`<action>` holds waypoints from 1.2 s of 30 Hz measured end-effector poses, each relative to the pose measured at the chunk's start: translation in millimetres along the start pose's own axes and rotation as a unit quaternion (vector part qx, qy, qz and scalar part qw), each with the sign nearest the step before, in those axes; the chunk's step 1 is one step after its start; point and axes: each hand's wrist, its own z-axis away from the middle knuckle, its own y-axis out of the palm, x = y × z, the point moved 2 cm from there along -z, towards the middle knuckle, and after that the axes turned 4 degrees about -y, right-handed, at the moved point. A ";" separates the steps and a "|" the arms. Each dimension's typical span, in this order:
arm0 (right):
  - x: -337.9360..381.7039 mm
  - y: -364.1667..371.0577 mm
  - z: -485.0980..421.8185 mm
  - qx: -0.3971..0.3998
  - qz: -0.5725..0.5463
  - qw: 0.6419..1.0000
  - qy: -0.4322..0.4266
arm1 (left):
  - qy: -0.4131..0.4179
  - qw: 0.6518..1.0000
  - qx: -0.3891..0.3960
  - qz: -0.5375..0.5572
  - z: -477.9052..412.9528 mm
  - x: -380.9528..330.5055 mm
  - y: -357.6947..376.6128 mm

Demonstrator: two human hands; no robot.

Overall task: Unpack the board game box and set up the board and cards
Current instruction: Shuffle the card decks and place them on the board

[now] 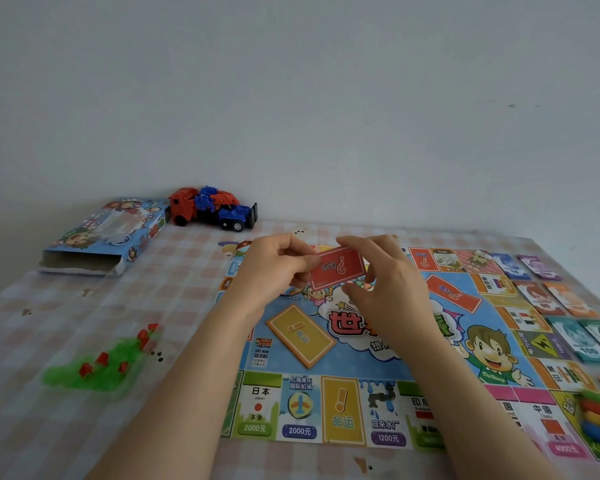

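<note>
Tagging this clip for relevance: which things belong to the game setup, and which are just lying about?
Job: board, red cards in left hand and right hand, yellow cards, paper money, game box.
Lying about: toy truck, checked tablecloth.

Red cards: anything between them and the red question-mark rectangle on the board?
Nothing visible. Left hand and right hand hold the red cards above the board; the red rectangle lies bare beside the right hand.
</note>
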 end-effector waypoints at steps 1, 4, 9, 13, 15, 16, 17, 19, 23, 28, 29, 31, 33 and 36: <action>-0.2 -0.4 0.0 -0.005 -0.001 1.000 0.002 | -0.009 1.000 0.006 0.003 0.0 0.2 -0.2; 0.5 -1.2 0.1 -0.009 -0.013 1.000 0.001 | -0.027 1.000 0.013 0.001 -0.8 0.5 -0.6; 0.0 -0.7 0.1 -0.007 -0.023 1.000 0.007 | -0.038 0.999 0.006 0.031 -1.5 1.9 -1.4; -2.5 -0.9 1.0 -0.011 -0.040 0.999 0.026 | -0.035 0.998 0.005 0.054 -1.1 2.9 -0.6; -4.4 -1.9 0.4 -0.019 -0.045 0.998 0.036 | -0.038 0.998 0.013 0.052 -0.7 3.3 0.1; -5.5 -2.2 0.0 -0.022 -0.047 0.998 0.043 | -0.037 0.998 0.016 0.049 -0.4 3.4 0.7; -6.4 -2.3 -0.6 -0.023 -0.049 0.997 0.048 | -0.035 0.998 0.018 0.048 -0.1 3.5 1.1; -7.3 -1.9 -1.1 -0.021 -0.049 0.997 0.053 | -0.030 0.998 0.013 0.044 0.1 3.4 1.6; -6.4 -1.1 -0.1 -0.012 -0.040 0.998 0.048 | -0.021 0.999 -0.007 0.034 -0.2 3.3 0.6; -5.3 -1.0 0.3 -0.013 -0.030 0.999 0.010 | -0.015 0.999 -0.017 0.023 -0.2 3.3 0.7; -4.0 -0.9 0.1 -0.010 -0.020 1.000 -0.003 | -0.015 0.999 -0.018 0.023 -0.2 3.1 0.8; -1.5 -0.5 -0.4 -0.006 -0.010 1.000 -0.020 | -0.016 0.999 -0.021 0.020 -0.3 3.1 0.8; 0.2 -0.8 -0.2 -0.015 -0.010 0.999 -0.028 | -0.015 1.000 -0.022 0.015 -0.8 3.5 1.0; 0.3 -1.5 0.4 -0.032 -0.010 0.999 -0.036 | -0.016 1.000 -0.022 0.011 -1.7 4.3 1.2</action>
